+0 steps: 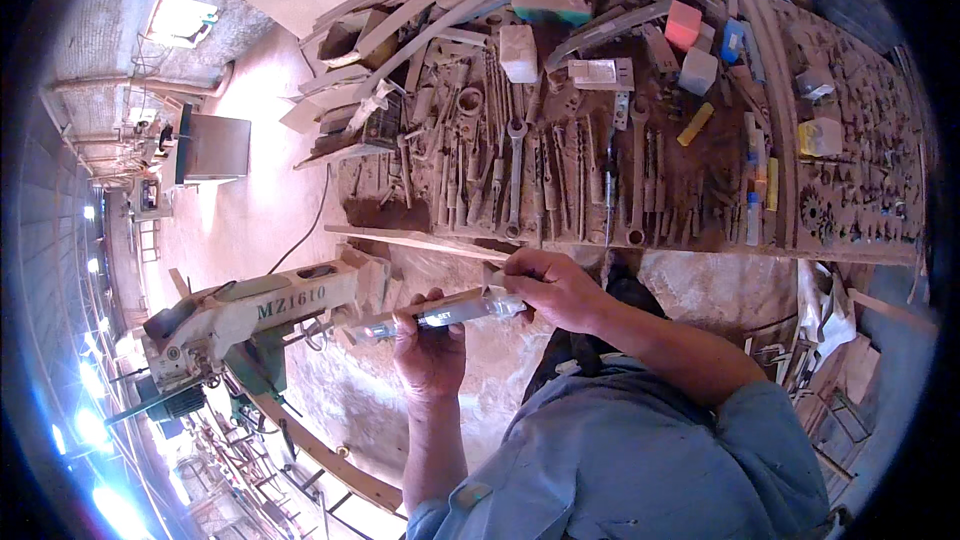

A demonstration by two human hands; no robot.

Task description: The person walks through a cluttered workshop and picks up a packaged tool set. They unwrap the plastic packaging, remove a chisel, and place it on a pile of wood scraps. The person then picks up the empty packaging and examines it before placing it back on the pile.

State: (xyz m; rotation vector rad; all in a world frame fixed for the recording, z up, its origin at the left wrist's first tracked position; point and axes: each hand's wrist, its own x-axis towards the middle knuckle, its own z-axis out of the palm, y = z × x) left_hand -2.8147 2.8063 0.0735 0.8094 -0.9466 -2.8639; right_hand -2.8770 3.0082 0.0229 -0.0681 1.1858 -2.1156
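Daylight glares through gaps in the wall at far left of a dusty workshop, beyond a box-shaped cabinet with a grey-brown face point(215, 148) standing on the pale, dust-coated floor point(245, 195). Nearer, a cream-painted metal machine arm point(270, 310) stretches in from the left, a line of dark capital letters and figures running legibly along its side, with a ribbed green motor point(185, 401) below it and a thin black cable point(312, 230) curving up behind

At centre, a long, slim, clear-and-dark plastic packet point(475, 310) is held up in both hands, in front of the person's body and just off the near edge of the bench, its printed band carrying pale lettering on a dark ground, partly readable. The left hand point(434, 352) supports it from below, fingers and thumb bent around its left part; the right hand point(557, 288) is curled, thumb and fingers closed on its right end. A grey-blue work shirt point(650, 440) fills the foreground

Behind, a brown, dust-covered wooden workbench point(850, 252) bears rows of tools, among them, left to right, a white block-shaped box point(518, 53), a long grey steel spanner point(516, 180), a flat whitish box point(600, 72) with markings too small to read, a darker brown spanner point(638, 180), a red box point(683, 26), a slim yellow stick-shaped case point(695, 124) and a blue plastic box point(733, 41)
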